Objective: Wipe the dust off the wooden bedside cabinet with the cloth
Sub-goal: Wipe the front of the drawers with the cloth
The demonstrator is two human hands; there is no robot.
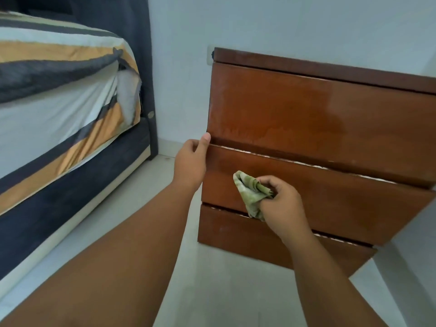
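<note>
two hands are at the wooden bedside cabinet [306, 128]. we note our right hand [282, 204] clenched round the bunched green cloth [251, 193], held against the middle drawer front [330, 192]. our left hand [191, 161] grasps the cabinet's left front edge, thumb on the front. a bed [59, 102] stands to the left.

Home bedroom, striped bed [59, 90], wooden bedside cabinet [306, 138], white wall [283, 24]

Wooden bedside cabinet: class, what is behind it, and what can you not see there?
Behind the wooden bedside cabinet stands a white wall. A white wall plate peeks out at its top left corner; the cabinet covers the rest of it.
</note>
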